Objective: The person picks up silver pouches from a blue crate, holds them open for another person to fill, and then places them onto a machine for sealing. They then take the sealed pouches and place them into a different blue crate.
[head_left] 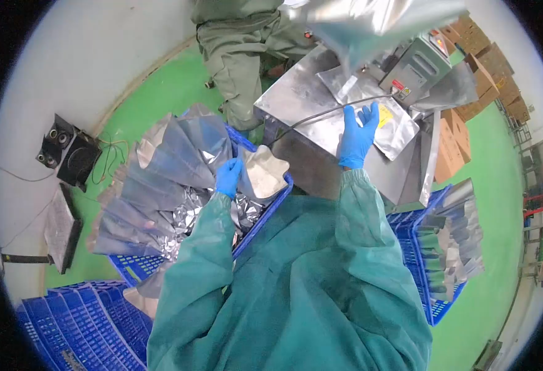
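Note:
My left hand (pixel 228 177), in a blue glove, is closed on the edge of an open silver bag (pixel 265 173) with pale contents, at the right side of a blue crate (pixel 277 201). More silver bags (pixel 160 179) stand fanned out in that crate. My right hand (pixel 358 136), also gloved in blue, is raised with fingers apart over the front edge of the metal table (pixel 302 93), beside a flat silver bag (pixel 398 133) with a yellow label. Nothing shows in its fingers. A blurred silver sheet or bag (pixel 376 25) hangs at the top, close to the camera.
A grey machine (pixel 417 71) with a cable stands on the table. Another person in grey-green trousers (pixel 237 68) is beyond it. A second blue crate (pixel 413 260) holds bags at right. Stacked blue crates (pixel 86 324) are lower left, speakers (pixel 76 154) left, cardboard boxes (pixel 497 68) upper right.

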A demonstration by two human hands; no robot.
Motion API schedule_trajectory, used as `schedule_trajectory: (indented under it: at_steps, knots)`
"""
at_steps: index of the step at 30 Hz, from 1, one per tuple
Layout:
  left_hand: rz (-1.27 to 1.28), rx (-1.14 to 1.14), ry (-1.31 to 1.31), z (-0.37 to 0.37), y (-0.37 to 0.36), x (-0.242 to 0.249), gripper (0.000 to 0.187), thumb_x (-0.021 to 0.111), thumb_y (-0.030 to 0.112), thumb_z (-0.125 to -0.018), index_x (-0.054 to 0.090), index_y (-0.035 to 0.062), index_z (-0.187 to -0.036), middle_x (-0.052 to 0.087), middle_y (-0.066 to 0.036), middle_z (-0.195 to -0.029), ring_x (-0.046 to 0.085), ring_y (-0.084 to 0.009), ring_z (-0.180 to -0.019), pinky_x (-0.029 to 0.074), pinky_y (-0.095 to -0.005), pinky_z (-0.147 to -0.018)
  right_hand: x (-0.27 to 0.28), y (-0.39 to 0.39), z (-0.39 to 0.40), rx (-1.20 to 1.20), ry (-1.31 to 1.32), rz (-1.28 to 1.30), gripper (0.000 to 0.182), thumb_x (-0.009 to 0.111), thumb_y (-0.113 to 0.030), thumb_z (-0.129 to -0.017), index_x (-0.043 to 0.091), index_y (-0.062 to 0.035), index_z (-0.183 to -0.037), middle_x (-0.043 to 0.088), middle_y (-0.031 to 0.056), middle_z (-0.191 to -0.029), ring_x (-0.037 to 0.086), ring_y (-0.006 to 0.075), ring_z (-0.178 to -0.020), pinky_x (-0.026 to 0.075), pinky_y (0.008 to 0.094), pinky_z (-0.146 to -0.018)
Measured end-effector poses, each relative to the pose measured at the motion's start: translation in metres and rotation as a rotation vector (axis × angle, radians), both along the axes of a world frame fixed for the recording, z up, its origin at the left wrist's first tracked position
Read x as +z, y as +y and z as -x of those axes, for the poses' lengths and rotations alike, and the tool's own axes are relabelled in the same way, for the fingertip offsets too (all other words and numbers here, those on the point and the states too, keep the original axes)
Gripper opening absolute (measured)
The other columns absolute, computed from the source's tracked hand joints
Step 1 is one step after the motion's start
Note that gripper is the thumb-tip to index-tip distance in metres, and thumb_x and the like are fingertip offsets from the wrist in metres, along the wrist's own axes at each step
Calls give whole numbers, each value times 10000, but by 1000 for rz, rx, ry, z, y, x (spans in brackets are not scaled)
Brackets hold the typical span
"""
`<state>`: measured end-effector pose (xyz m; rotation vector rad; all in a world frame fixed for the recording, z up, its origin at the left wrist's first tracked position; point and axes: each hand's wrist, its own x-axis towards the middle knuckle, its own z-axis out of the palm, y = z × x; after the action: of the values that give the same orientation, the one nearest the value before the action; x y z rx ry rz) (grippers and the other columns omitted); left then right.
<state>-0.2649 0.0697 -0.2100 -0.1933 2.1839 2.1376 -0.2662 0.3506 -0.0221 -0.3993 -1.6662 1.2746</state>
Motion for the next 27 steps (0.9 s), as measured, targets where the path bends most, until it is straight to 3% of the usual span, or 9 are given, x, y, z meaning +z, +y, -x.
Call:
schedule_trajectory:
  at_steps: [3,5,9,10,13,16,19,23,27]
  knots:
    - [142,-14,227,-2,-9,-13,201,605,185,-869,652,-2,-927,587,32,-775,494,-55,-669,412,-219,-599,2,-13,-55,379,-530,-163,330,653,-172,-803,598,-91,-1118,633,124,-991,588,222,-919,435,344,-849]
    - [13,31,174,-16,0,23,187,606,168,-866,653,-3,-924,588,32,-766,497,-56,-674,415,-221,-612,-38,-6,-81,677,-538,-553,210,623,-152,-808,655,-119,-1013,652,104,-917,619,236,-891,472,367,-794]
    - [-80,54,228,-27,9,109,206,542,148,-894,561,36,-722,453,57,-668,389,-41,-626,327,-217,-542,-47,-14,-114,660,-580,-978,242,609,-126,-791,649,-120,-1030,647,115,-979,612,270,-945,484,371,-793]
    - [-47,59,276,-25,12,132,201,543,151,-900,565,49,-728,462,52,-666,395,-39,-612,322,-212,-532,-74,-19,-114,840,-548,-391,244,627,-143,-769,654,-120,-1010,642,114,-1003,605,276,-960,475,371,-821]
    - [-204,148,319,-11,25,202,169,576,131,-878,645,-22,-888,567,43,-752,456,-40,-671,378,-204,-594,-89,-37,-103,965,-443,295,301,718,-189,-669,660,-97,-950,620,122,-1077,585,285,-1000,458,369,-869]
    - [-359,187,475,11,38,261,186,577,136,-877,638,-37,-905,580,19,-775,465,-46,-689,381,-205,-607,-41,-57,-89,996,-149,305,323,745,-194,-637,656,-78,-924,617,130,-1019,586,298,-921,473,383,-793]
    - [-542,160,555,24,68,323,207,583,142,-873,630,-49,-937,594,-8,-795,472,-53,-694,382,-213,-612,67,-62,-76,389,-112,-481,149,709,-119,-662,664,-96,-801,583,106,-767,552,301,-732,438,385,-656]
    - [-513,317,661,50,101,369,223,589,168,-869,642,-43,-914,617,-31,-794,515,-89,-707,412,-234,-632,142,-30,-40,238,253,-622,54,657,-66,-717,629,-44,-758,596,105,-743,570,246,-709,436,347,-638]
    - [-346,311,688,95,110,355,220,580,169,-867,642,-42,-858,627,-57,-739,539,-128,-695,444,-279,-636,162,17,-30,198,45,-374,73,632,-77,-774,600,-12,-764,581,84,-718,529,163,-688,415,303,-648]
